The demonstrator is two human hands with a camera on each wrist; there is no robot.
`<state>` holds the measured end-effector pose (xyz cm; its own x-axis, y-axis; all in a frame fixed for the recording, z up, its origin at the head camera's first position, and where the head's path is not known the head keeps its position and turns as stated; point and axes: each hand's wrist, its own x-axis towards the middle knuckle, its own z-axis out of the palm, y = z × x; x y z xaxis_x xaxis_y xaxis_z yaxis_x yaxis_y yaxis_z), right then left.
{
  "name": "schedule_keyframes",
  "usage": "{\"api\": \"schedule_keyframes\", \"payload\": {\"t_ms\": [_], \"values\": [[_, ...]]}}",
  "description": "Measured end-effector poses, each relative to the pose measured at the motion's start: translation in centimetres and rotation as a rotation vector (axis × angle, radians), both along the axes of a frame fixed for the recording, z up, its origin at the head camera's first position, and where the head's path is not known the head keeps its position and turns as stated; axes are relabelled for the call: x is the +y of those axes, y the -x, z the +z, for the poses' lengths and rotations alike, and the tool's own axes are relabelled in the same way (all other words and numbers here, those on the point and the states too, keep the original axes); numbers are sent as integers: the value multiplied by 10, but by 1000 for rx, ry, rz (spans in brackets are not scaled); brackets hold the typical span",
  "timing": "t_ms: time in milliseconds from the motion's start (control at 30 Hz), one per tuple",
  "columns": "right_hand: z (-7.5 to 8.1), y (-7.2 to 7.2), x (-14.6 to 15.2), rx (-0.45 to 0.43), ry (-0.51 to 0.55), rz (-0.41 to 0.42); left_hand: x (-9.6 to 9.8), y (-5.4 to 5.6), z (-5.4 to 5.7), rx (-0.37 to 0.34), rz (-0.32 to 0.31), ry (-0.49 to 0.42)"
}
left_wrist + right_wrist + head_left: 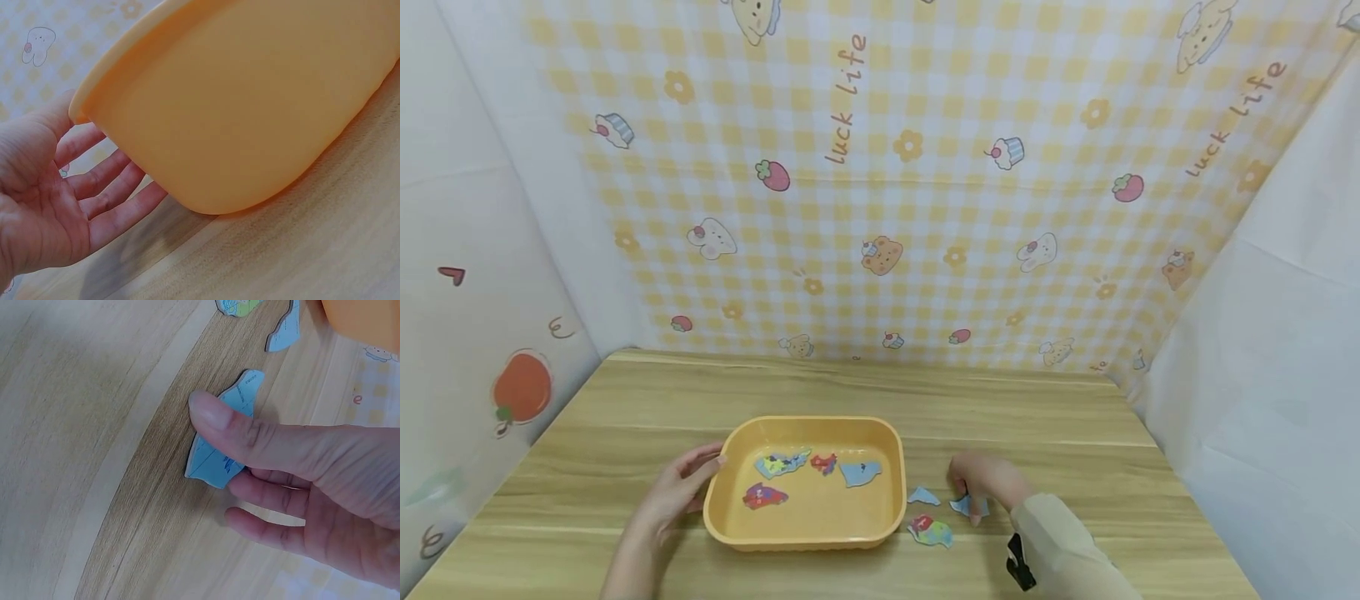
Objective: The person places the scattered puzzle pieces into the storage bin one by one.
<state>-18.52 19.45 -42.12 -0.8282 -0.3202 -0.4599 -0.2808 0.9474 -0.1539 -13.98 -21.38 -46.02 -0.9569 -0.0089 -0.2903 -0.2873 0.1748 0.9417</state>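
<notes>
A yellow plastic tub [805, 540] stands on the wooden table, with several map-printed puzzle pieces inside. My left hand [681, 487] grips its left side, thumb over the rim and fingers against the outer wall. To the tub's right, my right hand [996, 482] pinches a light blue puzzle piece [209, 461] with thumb and fingers, low at the tabletop. The thumb covers the middle of that piece. Between this hand and the tub lie a smaller blue piece [923, 497] and a green, red and blue piece [931, 532].
Inside the tub are a yellow-green piece [782, 463], a small red piece [823, 463], a blue piece [860, 474] and a red-purple piece [765, 497]. A yellow checked cloth [880, 200] hangs behind the table [1037, 408], with white cloth at both sides.
</notes>
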Motion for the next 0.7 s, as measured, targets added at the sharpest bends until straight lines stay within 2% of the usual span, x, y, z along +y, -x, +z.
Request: {"api": "schedule_keyframes", "payload": {"t_ms": [167, 367, 500, 700], "values": [[0, 0, 0, -15, 4, -10, 0, 0, 1, -2, 3, -4], [2, 0, -2, -23, -51, -2, -1, 0, 0, 11, -8, -12], [4, 1, -4, -56, -75, 13, -1, -1, 0, 6, -2, -11], [11, 5, -1, -124, -36, -19, 0, 1, 0, 19, -10, -16]]}}
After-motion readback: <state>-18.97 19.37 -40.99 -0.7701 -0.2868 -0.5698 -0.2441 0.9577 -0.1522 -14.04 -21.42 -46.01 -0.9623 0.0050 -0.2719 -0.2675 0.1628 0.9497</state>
